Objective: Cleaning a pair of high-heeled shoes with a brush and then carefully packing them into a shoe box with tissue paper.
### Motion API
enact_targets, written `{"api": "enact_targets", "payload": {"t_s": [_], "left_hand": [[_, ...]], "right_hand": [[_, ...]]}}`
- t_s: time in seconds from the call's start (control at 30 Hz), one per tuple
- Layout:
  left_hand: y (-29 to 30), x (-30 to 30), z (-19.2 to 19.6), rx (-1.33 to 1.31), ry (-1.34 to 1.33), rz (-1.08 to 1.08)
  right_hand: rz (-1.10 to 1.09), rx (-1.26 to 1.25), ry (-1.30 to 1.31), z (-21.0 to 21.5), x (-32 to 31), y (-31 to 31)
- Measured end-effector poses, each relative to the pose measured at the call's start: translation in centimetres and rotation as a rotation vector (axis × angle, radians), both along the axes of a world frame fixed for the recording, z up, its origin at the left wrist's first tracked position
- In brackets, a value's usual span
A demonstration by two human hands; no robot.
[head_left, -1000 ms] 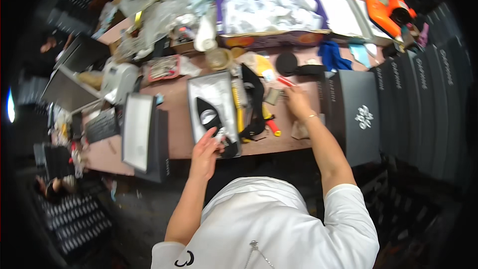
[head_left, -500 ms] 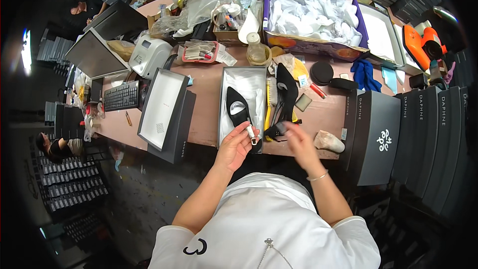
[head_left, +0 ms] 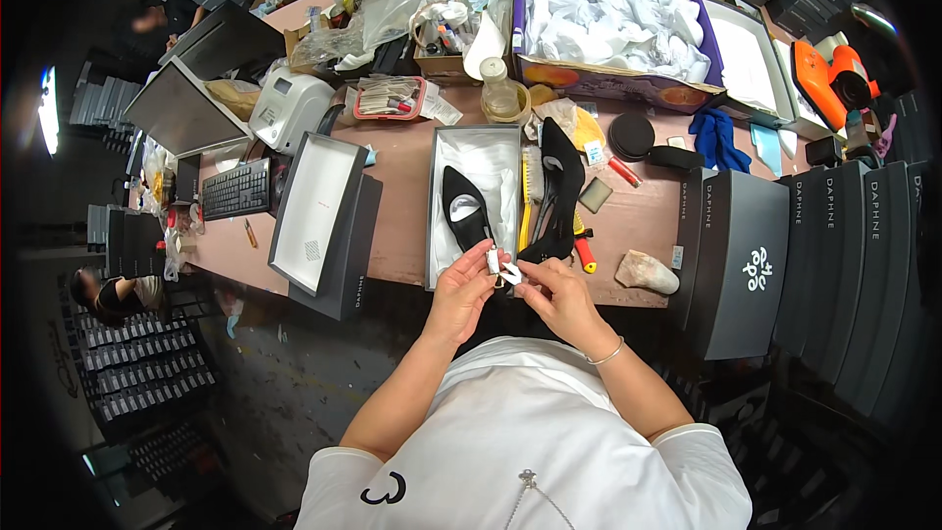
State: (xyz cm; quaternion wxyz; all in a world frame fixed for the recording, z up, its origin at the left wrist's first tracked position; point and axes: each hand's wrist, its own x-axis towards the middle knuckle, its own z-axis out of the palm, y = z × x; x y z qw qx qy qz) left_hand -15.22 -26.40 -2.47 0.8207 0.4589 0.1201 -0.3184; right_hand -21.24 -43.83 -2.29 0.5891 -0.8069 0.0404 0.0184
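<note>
A black pointed shoe (head_left: 459, 216) lies in an open grey shoebox (head_left: 435, 226) lined with white tissue. At the box's near end, my left hand (head_left: 459, 296) is closed on the shoe's strap, where a white wrapping and a small buckle show. My right hand (head_left: 567, 304) pinches a small white piece (head_left: 511, 275) right beside that buckle; whether it is paper or foam I cannot tell. The matching black shoe (head_left: 559, 186) rests on the table to the right of the box, its near end partly behind my right hand.
A yellow brush (head_left: 531, 191) lies between box and second shoe. To the right are a yellow-and-red handled tool (head_left: 585, 250), a greyish block (head_left: 596, 194) and a stained white wad (head_left: 647, 273). The box lid (head_left: 319, 211) leans at left; stacked grey shoeboxes (head_left: 746, 265) stand at right.
My right hand has come left from beside the second shoe to the strap in my left hand. A white piece now shows in its fingers. The left hand stays nearly in place.
</note>
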Motion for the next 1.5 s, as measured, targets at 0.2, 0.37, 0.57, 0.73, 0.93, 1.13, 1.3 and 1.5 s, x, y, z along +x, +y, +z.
{"api": "enact_targets", "payload": {"t_s": [0.2, 0.37, 0.57, 0.73, 0.93, 1.13, 1.3, 1.5], "left_hand": [[-0.4, -0.8, -0.2, -0.005, -0.022, 0.000], [-1.0, -2.2, -0.5, 0.049, -0.096, 0.005], [-1.5, -3.2, -0.2, 0.104, -0.183, 0.067], [-1.3, -3.0, 0.1, 0.147, -0.192, 0.111], [-1.4, -3.2, 0.1, 0.169, -0.240, 0.076], [-1.4, -3.5, 0.1, 0.165, -0.230, 0.088], [-1.5, -3.9, 0.3, 0.185, -0.240, 0.074], [-1.5, -4.2, 0.5, 0.248, -0.307, 0.079]], "right_hand": [[-0.075, 0.010, -0.029, 0.0, 0.1, 0.9], [-0.148, 0.056, -0.037, -0.8, -0.3, 1.6], [-0.117, 0.002, -0.061, -0.3, 0.0, 1.7], [-0.074, -0.042, -0.035, 0.4, -0.4, 1.3], [-0.124, 0.080, 0.012, -0.3, -0.5, 1.8], [-0.100, 0.035, 0.001, 0.1, -0.9, 1.6], [-0.130, 0.021, -0.018, -0.3, -0.7, 1.9], [-0.124, -0.021, -0.051, -0.1, -0.3, 2.1]]}}
